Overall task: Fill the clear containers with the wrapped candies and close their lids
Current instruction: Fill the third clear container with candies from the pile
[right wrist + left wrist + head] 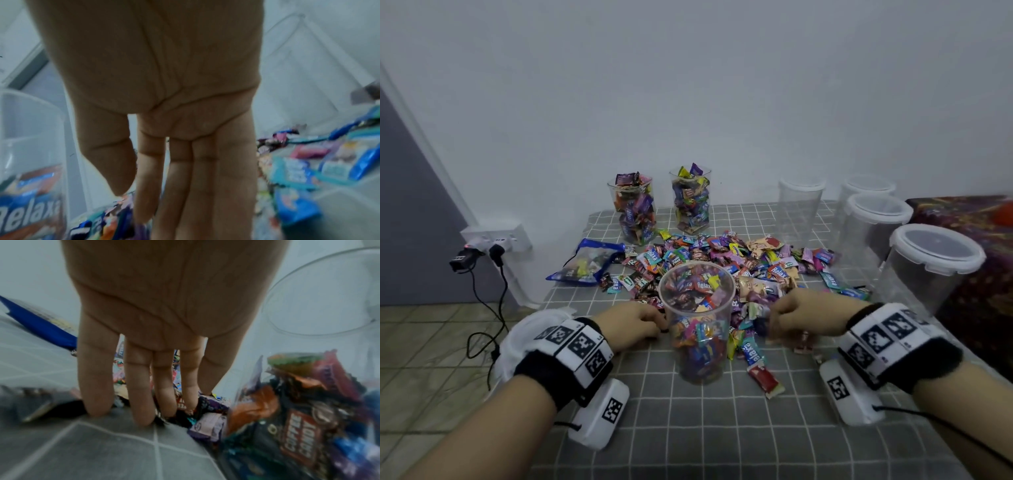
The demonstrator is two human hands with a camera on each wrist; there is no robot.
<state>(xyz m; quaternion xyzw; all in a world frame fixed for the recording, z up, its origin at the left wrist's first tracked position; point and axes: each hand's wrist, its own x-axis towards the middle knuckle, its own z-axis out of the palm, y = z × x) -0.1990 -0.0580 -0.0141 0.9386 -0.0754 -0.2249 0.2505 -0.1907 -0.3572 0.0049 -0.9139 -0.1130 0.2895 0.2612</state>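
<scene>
Head view: an open clear container, more than half full of wrapped candies, stands near the middle of the bench, with the loose candy pile spread just behind it. The left hand lies just left of the container; the left wrist view shows its fingers straight, tips down on the cloth at the near edge of the pile, gripping nothing. The right hand hovers low over candies to the container's right; in the right wrist view its fingers reach down nearly straight with the thumb set apart, and whether it has hold of a candy cannot be told. Two filled, lidless containers stand toward the far edge; four empty lidded containers line the far right edge. A blue bag lies at the left edge.

The step in hand appears to be gathering more candies for the middle container. To do it well, sweep both hands inward and cup a modest bunch, lift clear of the rim before releasing, and avoid knocking the light container, which likely tips easily. Stop filling short of the rim, since heaped candies would probably prevent the lid from seating.
</scene>
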